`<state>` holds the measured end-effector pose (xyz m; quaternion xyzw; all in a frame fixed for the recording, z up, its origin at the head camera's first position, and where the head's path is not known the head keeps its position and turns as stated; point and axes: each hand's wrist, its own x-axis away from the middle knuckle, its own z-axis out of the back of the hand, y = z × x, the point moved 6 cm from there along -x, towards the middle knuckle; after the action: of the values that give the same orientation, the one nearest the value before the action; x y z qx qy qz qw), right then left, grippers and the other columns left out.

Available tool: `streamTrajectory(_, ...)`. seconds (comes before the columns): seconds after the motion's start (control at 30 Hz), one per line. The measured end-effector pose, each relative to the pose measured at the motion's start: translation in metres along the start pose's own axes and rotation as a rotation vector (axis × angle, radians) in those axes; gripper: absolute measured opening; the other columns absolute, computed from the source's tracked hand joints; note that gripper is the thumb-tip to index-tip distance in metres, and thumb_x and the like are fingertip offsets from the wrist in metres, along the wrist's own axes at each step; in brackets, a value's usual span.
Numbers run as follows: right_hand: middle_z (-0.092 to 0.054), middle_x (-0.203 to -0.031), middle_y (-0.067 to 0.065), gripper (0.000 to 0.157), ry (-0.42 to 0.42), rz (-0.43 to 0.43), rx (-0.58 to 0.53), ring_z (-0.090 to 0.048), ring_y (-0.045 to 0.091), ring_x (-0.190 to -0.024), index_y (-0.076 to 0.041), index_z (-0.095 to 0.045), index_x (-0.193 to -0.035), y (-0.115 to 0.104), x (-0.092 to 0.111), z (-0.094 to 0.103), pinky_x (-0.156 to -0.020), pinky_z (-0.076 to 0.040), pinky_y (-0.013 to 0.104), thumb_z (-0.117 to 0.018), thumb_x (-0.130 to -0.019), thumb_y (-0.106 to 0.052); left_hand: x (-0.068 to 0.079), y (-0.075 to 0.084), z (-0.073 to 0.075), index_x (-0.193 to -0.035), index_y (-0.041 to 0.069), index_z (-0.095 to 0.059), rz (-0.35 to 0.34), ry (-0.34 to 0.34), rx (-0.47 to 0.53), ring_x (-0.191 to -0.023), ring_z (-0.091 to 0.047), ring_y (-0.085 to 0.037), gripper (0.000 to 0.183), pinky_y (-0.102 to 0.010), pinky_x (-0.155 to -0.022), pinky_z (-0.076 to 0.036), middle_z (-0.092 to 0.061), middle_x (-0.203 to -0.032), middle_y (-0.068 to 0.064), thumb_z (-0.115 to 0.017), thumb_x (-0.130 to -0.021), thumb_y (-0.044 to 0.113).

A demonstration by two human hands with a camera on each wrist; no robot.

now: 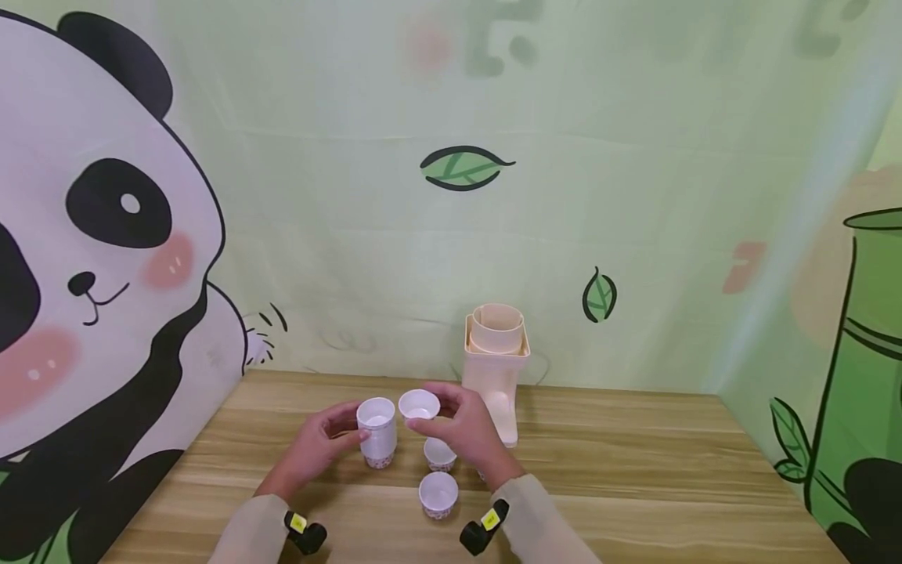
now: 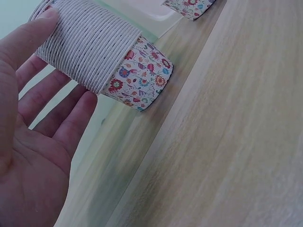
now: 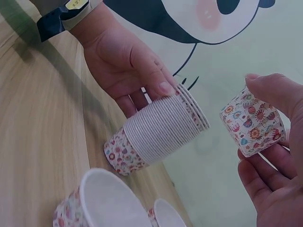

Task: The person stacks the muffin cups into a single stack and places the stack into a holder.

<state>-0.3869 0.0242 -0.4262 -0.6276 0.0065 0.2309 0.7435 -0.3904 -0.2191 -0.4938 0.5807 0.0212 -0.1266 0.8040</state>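
A tall stack of nested paper cups [image 1: 377, 439], flowered at the base, is held by my left hand [image 1: 324, 442], thumb on the near side and fingers behind. Whether its bottom touches the table cannot be told. Beside the stack's rim, my right hand [image 1: 461, 419] pinches a single flowered paper cup [image 3: 253, 120] between thumb and fingers, apart from the stack. Below it, a paper cup [image 1: 438, 495] stands upright on the table in front, with another cup [image 1: 440, 453] just behind. A further cup is mostly hidden behind my right wrist.
A pale pink holder [image 1: 486, 372] with a round tube on top stands at the back of the wooden table [image 1: 634, 454], partly behind my right hand. Behind the table hangs a green backdrop [image 1: 338, 196] printed with a panda and leaves.
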Motion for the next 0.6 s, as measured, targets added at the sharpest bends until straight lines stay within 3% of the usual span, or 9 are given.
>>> streamTrajectory(0.17,-0.075,-0.117,0.011,0.054,-0.019,0.021,0.012,-0.071,0.019,-0.104,-0.004,-0.067,-0.130,-0.004,-0.006,-0.010,-0.091,-0.058,0.023,-0.087,-0.082,-0.019,0.000,0.000,0.000,-0.143,0.003,-0.056,-0.016,-0.018,0.023,-0.125,-0.064,-0.036,0.056,-0.022,-0.098,-0.054,-0.066,-0.135,-0.022,-0.076,-0.093,0.019)
streamTrajectory(0.43,-0.076,-0.118,0.011,0.051,-0.034,0.010,-0.014,-0.072,0.023,-0.105,-0.007,-0.069,-0.129,-0.006,-0.014,-0.028,-0.087,-0.058,0.020,-0.087,-0.082,-0.018,0.001,-0.001,0.002,-0.142,0.010,-0.059,0.006,-0.015,-0.005,-0.127,-0.063,-0.034,0.055,-0.044,-0.108,-0.053,-0.067,-0.135,-0.015,-0.077,-0.093,0.026)
streamTrajectory(0.6,-0.075,-0.121,0.009,0.054,-0.019,-0.006,-0.020,-0.072,0.024,-0.108,-0.010,-0.068,-0.131,-0.003,-0.019,-0.033,-0.089,-0.059,0.023,-0.088,-0.082,-0.021,0.000,0.000,0.001,-0.142,0.009,-0.059,0.007,-0.009,0.002,-0.126,-0.064,-0.033,0.054,-0.042,-0.107,-0.054,-0.067,-0.136,-0.016,-0.077,-0.093,0.025)
